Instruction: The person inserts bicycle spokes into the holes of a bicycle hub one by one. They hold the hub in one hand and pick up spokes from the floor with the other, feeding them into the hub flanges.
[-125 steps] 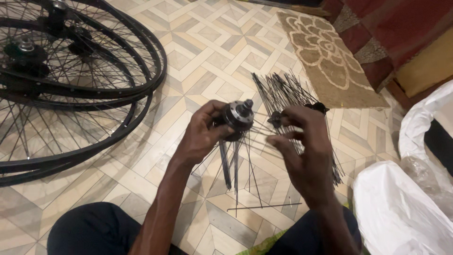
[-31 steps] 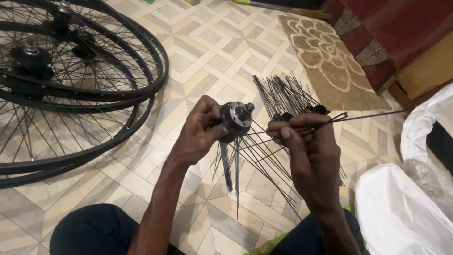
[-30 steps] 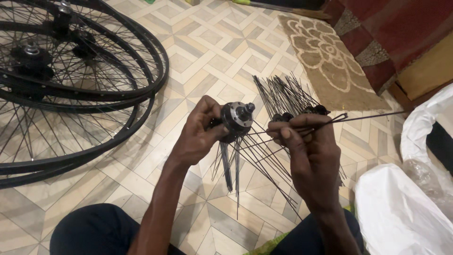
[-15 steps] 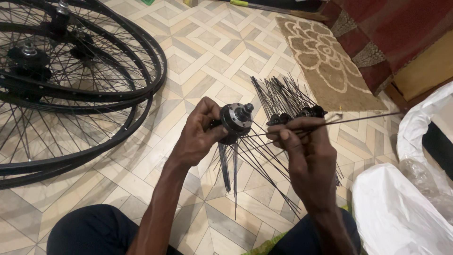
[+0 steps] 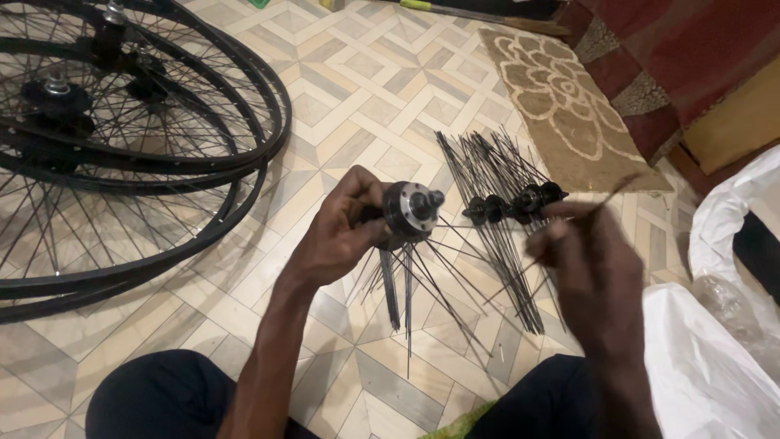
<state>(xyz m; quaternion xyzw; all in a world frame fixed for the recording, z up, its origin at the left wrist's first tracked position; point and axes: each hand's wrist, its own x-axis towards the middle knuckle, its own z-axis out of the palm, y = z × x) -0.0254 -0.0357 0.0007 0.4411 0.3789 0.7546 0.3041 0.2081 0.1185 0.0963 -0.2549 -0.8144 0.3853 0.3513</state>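
Nearest the camera, the person's dark-clothed knees (image 5: 154, 398) frame the work, seated on a patterned tile floor (image 5: 357, 106). To the right lies a white plastic bag (image 5: 715, 366).

The left hand (image 5: 337, 236) is closed around a black bicycle wheel hub (image 5: 409, 210), fingers wrapped over the hub body and thumb side against the flange. The hub is held off the floor with its axle end pointing right, toward the other hand. That attitude appears chosen so the flange holes face the incoming spoke and the spokes already fitted (image 5: 406, 293) hang clear below, fanning down toward the tiles.

The right hand (image 5: 589, 260) is blurred; its fingers look pinched shut on a single thin spoke (image 5: 605, 199), which runs up and to the right past the fingertips. The exact pinch cannot be made out. The spoke's near end lies between the two hands, apart from the hub.

Beyond the hands, a bundle of loose black spokes (image 5: 496, 203) rests on the floor with several spare hubs (image 5: 512, 203) lying across it, within reach of the right hand. Farther left, finished spoked wheels (image 5: 122, 146) are stacked flat. At the far right lies a tan mat with a floral pattern (image 5: 552, 97), beside red patterned fabric (image 5: 674, 57).
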